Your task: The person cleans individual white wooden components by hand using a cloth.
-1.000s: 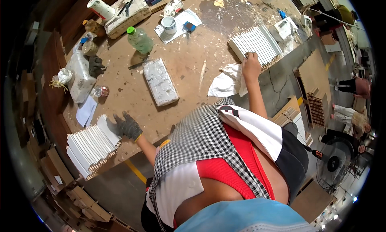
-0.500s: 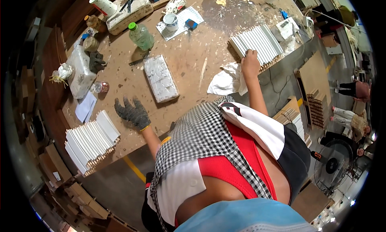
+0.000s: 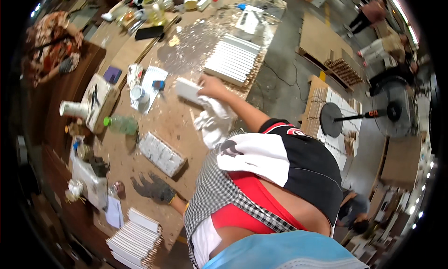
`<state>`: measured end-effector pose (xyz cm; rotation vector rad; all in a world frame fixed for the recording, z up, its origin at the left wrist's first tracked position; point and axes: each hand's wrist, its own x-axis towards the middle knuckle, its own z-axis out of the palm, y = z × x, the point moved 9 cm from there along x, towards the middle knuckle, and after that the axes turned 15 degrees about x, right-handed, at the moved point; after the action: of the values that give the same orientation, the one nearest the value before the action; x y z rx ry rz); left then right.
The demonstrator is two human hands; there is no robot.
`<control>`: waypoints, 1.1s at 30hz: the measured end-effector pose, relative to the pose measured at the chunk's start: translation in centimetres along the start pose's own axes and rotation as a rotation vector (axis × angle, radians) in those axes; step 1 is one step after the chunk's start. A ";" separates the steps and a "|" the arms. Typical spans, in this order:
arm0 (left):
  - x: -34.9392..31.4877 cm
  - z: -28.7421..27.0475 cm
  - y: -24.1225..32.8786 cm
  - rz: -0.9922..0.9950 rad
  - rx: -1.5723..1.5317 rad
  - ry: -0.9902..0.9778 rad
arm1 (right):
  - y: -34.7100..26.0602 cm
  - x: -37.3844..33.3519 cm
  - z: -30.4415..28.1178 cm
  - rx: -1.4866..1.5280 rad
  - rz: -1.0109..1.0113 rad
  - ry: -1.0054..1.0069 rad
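Slat (image 3: 188,89), white, stiff and probably light, sits clenched with a rag (image 3: 213,120) in your right hand (image 3: 211,86) above the worktop (image 3: 186,59); your gloved left hand (image 3: 153,187) lies flat, released; grip it mid-length

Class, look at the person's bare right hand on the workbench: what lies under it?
The right hand grips a white block, with a crumpled white cloth bunched beneath the wrist. The bench below the cloth is covered, so nothing there shows.
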<state>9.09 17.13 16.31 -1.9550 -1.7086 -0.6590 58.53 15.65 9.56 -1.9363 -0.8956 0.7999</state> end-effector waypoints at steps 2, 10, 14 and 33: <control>0.6 0.4 0.9 0.021 -0.041 0.003 | 1.7 2.6 2.8 0.134 0.032 -0.070; 1.1 0.9 2.6 0.077 -0.078 0.026 | 1.2 3.9 7.5 -0.232 -0.136 0.112; 1.3 1.2 3.0 0.100 -0.091 0.034 | -3.1 -0.4 7.3 -0.251 -0.181 0.070; 0.1 0.2 2.1 0.122 -0.165 -0.025 | -13.8 -8.1 21.0 -0.059 -0.389 -0.591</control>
<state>11.22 17.04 16.18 -2.1698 -1.5788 -0.7546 33.59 23.21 13.81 -1.5066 -1.6030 1.1327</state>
